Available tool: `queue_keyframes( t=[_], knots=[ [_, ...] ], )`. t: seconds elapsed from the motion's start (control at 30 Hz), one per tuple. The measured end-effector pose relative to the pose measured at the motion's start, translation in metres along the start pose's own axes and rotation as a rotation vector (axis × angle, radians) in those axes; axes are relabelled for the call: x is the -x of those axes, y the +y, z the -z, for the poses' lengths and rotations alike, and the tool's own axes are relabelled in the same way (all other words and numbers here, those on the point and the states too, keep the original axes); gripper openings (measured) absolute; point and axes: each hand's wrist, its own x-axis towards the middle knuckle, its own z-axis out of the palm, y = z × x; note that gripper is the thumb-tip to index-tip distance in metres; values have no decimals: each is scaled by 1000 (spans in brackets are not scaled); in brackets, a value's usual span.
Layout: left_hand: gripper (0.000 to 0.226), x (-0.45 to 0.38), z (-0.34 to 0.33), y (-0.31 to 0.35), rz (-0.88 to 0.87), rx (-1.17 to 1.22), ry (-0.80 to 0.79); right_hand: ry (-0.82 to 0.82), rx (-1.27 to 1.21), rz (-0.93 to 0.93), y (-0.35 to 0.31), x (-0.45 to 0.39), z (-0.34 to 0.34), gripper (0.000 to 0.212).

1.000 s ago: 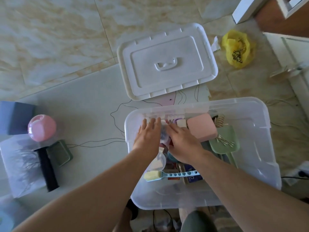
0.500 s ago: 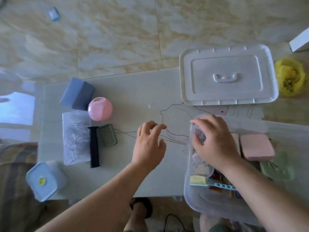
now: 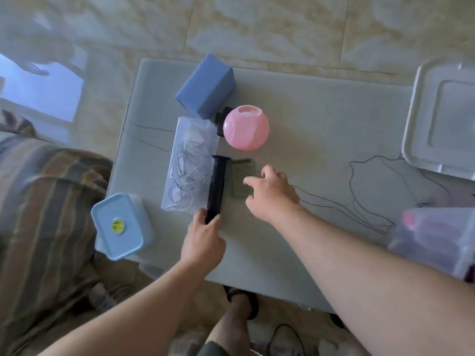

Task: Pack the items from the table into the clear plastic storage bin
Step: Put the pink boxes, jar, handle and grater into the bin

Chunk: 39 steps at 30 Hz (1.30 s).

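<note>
The left hand pinches the near end of the black tube, which lies on the worktop beside a clear bag. The right hand hovers with a loose, wide grip, fingertips over the green pad. The pink ball and blue box sit behind. The bin is at the right edge.

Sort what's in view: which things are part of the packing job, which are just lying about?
Job:
black tube, gripped by left hand
green mesh piece, right hand reaching over it
pink ball
blue box
clear bag of wires
storage bin
white lid

Lying about:
striped cloth
sandal
</note>
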Motion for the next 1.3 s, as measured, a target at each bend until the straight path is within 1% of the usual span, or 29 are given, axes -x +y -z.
queue_keyframes(
  t=[0.1, 0.2, 0.3, 0.37, 0.43, 0.5, 0.6, 0.67, 0.7, 0.77, 0.87, 0.97, 1.07, 1.17, 1.2, 1.3],
  knots=[
    [63, -4, -21, -5, -19, 78, 31, -113, 85, -51, -9, -14, -27, 47],
    [60, -6, -32, -7, -70, 64, 33, -151, 153, -100, 8, -10, -44, 50],
    [49, -2, -36, -7, -151, 36, 8, -88, 204, -111, 42, 3, -53, 53],
    [33, 0, -37, -5, -138, -16, 8, -25, 245, -135, 63, 8, -55, 58],
    [22, 0, -36, -1, -81, -74, 28, 23, 271, -166, 74, 8, -56, 69],
    [30, -6, -36, 5, -25, -41, 48, 65, 243, -193, 74, 3, -58, 81],
    [58, -22, -35, 18, -1, 79, 87, 128, 191, -187, 62, -7, -62, 91],
    [74, -34, -35, 28, -16, 104, 72, 100, 198, -161, 57, -11, -67, 98],
    [76, -38, -35, 34, -19, 107, 49, 80, 195, -150, 56, -11, -69, 102],
    [73, -44, -37, 43, -17, 139, 17, 73, 138, -126, 59, -7, -72, 110],
    [69, -39, -30, 59, 3, 261, 3, 102, -37, -92, 72, 6, -67, 118],
    [65, -22, -9, 86, -22, 357, 12, 198, -163, -81, 85, 32, -35, 118],
    [53, 1, 16, 123, -101, 490, 71, 415, -239, -8, 101, 70, 12, 111],
    [45, 25, 27, 173, -227, 596, 122, 658, -285, 69, 126, 121, 62, 103],
    [43, 33, 29, 194, -268, 624, 135, 712, -285, 80, 139, 141, 79, 102],
    [41, 60, 27, 262, -373, 650, 157, 767, -248, 14, 192, 200, 117, 101]
  ],
)
